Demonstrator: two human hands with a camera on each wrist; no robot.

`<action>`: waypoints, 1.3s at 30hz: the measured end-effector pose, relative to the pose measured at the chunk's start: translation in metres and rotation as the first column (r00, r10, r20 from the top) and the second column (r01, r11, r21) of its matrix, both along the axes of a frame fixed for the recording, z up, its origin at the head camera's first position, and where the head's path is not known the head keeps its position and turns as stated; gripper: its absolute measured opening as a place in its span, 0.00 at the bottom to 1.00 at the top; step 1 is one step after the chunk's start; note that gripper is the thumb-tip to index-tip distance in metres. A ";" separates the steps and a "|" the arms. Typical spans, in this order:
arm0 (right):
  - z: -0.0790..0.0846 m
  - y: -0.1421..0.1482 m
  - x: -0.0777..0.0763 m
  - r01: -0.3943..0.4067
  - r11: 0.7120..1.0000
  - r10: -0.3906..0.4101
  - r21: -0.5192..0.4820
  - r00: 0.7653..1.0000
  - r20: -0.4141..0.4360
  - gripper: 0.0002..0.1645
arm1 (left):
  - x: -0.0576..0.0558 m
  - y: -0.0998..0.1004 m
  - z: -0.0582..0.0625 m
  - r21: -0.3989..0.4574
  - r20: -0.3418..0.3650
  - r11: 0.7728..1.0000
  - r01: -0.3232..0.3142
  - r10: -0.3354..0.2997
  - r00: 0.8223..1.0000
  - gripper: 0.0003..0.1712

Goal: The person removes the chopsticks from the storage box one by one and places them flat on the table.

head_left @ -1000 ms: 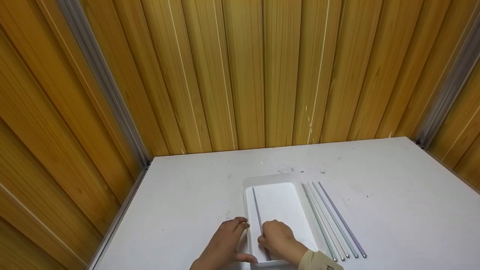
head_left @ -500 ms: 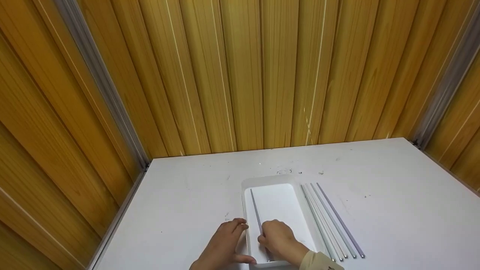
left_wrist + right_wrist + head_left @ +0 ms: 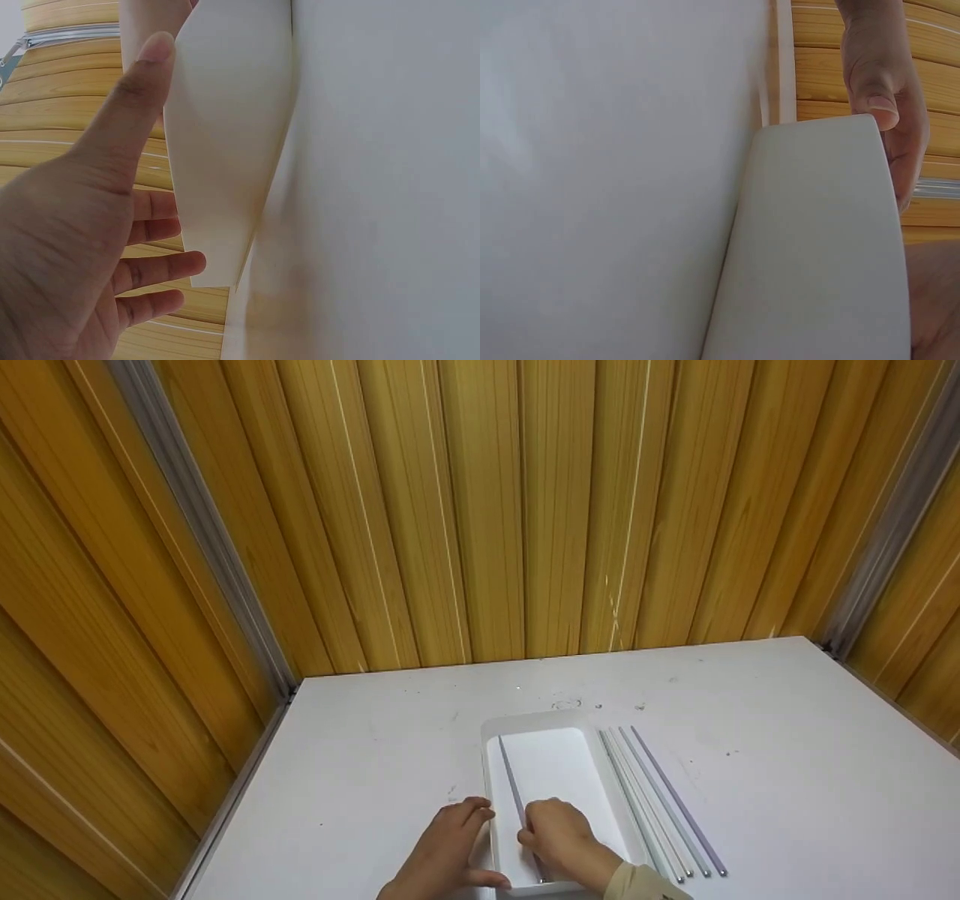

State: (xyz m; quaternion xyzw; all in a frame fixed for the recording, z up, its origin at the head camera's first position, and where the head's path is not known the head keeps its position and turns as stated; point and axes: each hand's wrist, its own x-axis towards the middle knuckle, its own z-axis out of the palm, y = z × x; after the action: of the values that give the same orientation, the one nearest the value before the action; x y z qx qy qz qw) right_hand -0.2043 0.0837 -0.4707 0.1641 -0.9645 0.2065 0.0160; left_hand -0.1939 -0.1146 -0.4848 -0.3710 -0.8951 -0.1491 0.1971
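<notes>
A white rectangular tray (image 3: pixel 555 765) lies lengthwise on the white table. Inside it, along its left side, is a thin purple-grey chopstick (image 3: pixel 511 780). My right hand (image 3: pixel 559 836) reaches into the tray with fingers curled round the chopstick's near half; its silver end shows below the hand. At the tray's near left corner is my left hand (image 3: pixel 446 844), thumb at the near edge and fingers along the left rim. In the left wrist view the left hand's (image 3: pixel 97 202) fingers are extended and spread beside the tray wall (image 3: pixel 225 150). The tray wall (image 3: pixel 817 240) mostly hides the right hand in the right wrist view.
Several chopsticks (image 3: pixel 664 802) in pale green, silver and purple lie side by side just right of the tray, silver ends toward me. The table (image 3: pixel 360 757) meets a wood-patterned panel wall (image 3: pixel 480 510) at its back edge. Small marks dot the tabletop.
The chopstick's near end has shifted slightly right within the tray, while the right hand keeps its grip. The left hand stays at the tray's corner. The head view has drifted a little.
</notes>
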 end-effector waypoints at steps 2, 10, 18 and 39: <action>0.000 0.001 0.000 0.005 1.000 -0.005 -0.002 1.000 -0.009 0.13 | 0.001 0.000 0.000 -0.003 0.012 1.000 -0.006 0.006 1.000 0.46; 0.003 0.006 -0.001 0.015 1.000 -0.015 -0.026 1.000 -0.006 0.12 | 0.001 0.001 0.003 -0.029 0.104 0.999 -0.043 0.046 0.994 0.46; 0.005 0.012 -0.003 0.034 0.999 -0.035 -0.028 0.999 -0.015 0.12 | 0.000 0.002 0.005 -0.052 0.125 0.997 -0.049 0.055 0.991 0.47; 0.011 0.032 -0.003 0.062 0.997 -0.060 -0.046 0.997 0.041 0.12 | 0.001 0.003 0.004 -0.034 0.203 0.998 -0.057 0.063 0.977 0.48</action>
State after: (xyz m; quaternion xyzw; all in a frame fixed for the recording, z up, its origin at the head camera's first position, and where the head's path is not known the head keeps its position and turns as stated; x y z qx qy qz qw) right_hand -0.2074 0.1155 -0.4601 0.1299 -0.9640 0.2319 0.0071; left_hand -0.1933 -0.1120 -0.4810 -0.3294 -0.9234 -0.1678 0.1034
